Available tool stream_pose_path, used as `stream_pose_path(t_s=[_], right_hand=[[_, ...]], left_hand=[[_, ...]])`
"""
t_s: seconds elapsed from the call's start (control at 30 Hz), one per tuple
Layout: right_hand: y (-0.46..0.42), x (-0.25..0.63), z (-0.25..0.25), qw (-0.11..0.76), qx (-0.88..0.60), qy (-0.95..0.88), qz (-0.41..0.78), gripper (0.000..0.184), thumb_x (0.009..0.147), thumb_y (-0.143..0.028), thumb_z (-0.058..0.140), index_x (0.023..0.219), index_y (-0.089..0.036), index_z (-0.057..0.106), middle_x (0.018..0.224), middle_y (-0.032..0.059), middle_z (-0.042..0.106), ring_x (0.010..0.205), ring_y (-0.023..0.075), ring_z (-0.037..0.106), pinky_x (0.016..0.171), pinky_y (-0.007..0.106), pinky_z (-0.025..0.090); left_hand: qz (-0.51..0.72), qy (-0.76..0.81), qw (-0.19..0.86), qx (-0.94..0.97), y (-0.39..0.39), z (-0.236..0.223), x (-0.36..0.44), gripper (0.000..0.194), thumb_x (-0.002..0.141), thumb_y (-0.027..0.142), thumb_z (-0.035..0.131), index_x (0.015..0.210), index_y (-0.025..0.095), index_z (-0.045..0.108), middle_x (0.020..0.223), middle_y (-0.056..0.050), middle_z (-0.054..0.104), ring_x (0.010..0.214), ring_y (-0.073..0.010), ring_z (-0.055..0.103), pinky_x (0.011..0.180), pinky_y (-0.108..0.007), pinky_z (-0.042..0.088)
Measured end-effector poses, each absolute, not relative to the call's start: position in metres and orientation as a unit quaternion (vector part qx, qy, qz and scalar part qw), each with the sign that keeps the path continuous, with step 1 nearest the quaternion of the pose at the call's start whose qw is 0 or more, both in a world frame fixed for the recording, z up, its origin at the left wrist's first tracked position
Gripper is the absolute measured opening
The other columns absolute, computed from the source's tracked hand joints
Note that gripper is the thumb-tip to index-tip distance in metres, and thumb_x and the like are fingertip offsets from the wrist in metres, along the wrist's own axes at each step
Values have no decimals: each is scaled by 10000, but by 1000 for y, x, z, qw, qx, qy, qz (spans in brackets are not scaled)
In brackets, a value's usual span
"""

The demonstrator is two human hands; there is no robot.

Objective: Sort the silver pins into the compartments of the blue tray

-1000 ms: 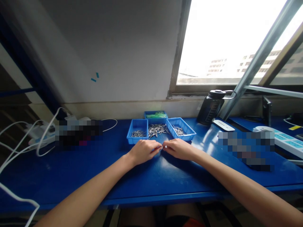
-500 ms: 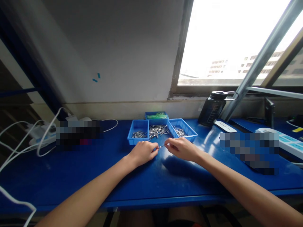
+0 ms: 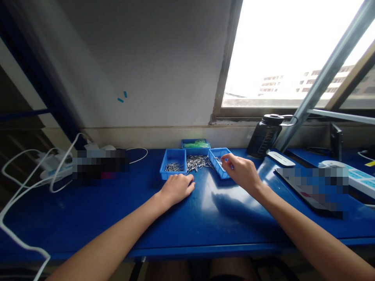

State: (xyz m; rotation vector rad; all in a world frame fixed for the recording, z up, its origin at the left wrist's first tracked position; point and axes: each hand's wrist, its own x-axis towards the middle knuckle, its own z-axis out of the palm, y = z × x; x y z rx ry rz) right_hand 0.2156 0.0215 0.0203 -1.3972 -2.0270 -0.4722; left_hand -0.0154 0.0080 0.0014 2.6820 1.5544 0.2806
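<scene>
On the blue bench [image 3: 187, 218] my left hand [image 3: 176, 188] rests knuckles up, fingers curled loosely, just in front of the left blue tray [image 3: 173, 164] that holds several small metal pins. A loose pile of metal pins [image 3: 197, 161] lies between the trays. My right hand [image 3: 241, 170] hovers over the right blue tray [image 3: 219, 164], thumb and forefinger pinched on a small metal pin at the tray's inner edge. A third blue tray [image 3: 195, 143] with green parts stands behind them.
A dark water bottle [image 3: 264, 135] stands at the window sill to the right. White cables and a power strip [image 3: 43, 168] lie at the left. A white remote-like object [image 3: 281, 158] and a white-and-blue power strip [image 3: 350, 174] are at the right.
My hands have parted. The right hand moved from the middle of the bench up and right to the right tray with the pin. The left hand stayed put and curled in.
</scene>
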Motion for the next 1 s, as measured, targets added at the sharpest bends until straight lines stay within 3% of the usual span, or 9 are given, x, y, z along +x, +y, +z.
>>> stream_pose_path(t_s=[0.17, 0.33, 0.43, 0.53, 0.67, 0.87, 1.0], right_hand=[[29, 223, 18, 229, -598, -738, -212, 253, 839, -323, 387, 864, -183, 596, 666, 44, 630, 545, 145, 546, 469, 229, 274], [18, 205, 14, 250, -459, -833, -181, 275, 871, -261, 336, 938, -166, 586, 805, 76, 625, 745, 156, 564, 606, 232, 375], [7, 189, 6, 187, -398, -888, -131, 291, 876, -252, 319, 992, -169, 572, 839, 74, 614, 639, 125, 557, 541, 222, 377], [3, 178, -3, 133, -412, -896, -102, 306, 866, -267, 343, 1098, -184, 524, 1077, 103, 572, 691, 135, 588, 549, 225, 409], [7, 176, -9, 89, -462, -879, -85, 348, 872, -318, 328, 1167, -225, 486, 1320, 105, 397, 705, 151, 619, 581, 261, 458], [12, 173, -4, 64, -418, -904, -63, 436, 893, -363, 254, 1303, -251, 348, 1357, 100, 347, 810, 184, 631, 663, 296, 492], [15, 171, -5, 66, -395, -914, -64, 451, 896, -375, 230, 1303, -225, 356, 1346, 74, 371, 910, 210, 607, 715, 317, 498]], left_hand=[[75, 516, 10, 853, 6, 3, -15, 322, 842, 405, 359, 968, 204, 577, 801, -79, 650, 735, -232, 613, 631, -313, 441], [63, 531, 6, 845, 5, 4, -14, 320, 839, 402, 369, 973, 190, 568, 813, -95, 649, 750, -240, 614, 646, -322, 444], [53, 540, -8, 840, 4, 5, -13, 321, 839, 398, 370, 981, 183, 561, 819, -100, 650, 758, -238, 617, 658, -319, 447], [44, 549, -27, 835, 4, 5, -11, 327, 839, 388, 367, 1000, 173, 553, 827, -111, 652, 757, -244, 621, 648, -320, 452], [42, 554, -41, 830, 3, 3, -9, 325, 845, 366, 356, 1015, 164, 545, 828, -127, 654, 754, -256, 624, 642, -336, 455], [32, 563, -43, 825, 4, -2, -8, 341, 847, 354, 340, 1031, 155, 547, 829, -130, 652, 759, -249, 625, 656, -334, 456], [38, 559, -52, 827, 5, -3, -10, 350, 845, 342, 337, 1064, 159, 540, 828, -132, 657, 750, -260, 626, 644, -347, 458]])
